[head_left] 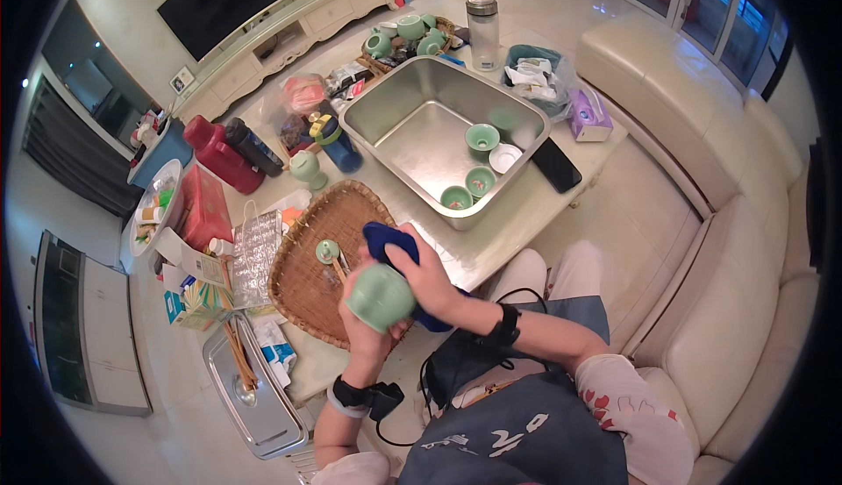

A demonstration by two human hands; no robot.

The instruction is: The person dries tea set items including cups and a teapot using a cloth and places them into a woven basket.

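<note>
My left hand (366, 338) grips a pale-green ceramic pot (379, 296), tipped so its rounded body faces up. My right hand (430, 283) holds a navy cloth (387, 238) against the pot's upper side; part of it hangs below the hand. Beneath both hands is a woven tray (307, 231) with a small green lid (326, 252) and some slender wooden pieces. Just beyond, a steel basin (390, 165) contains three green cups (482, 137) and a white saucer (505, 157) at its right side.
A phone (556, 166) and tissue box (589, 115) lie right of the basin. Bottles (210, 152), a green jar (307, 167) and packets crowd the table's left. A steel tray (272, 410) is at lower left, a basket of green teaware (410, 27) behind, a sofa (719, 318) to my right.
</note>
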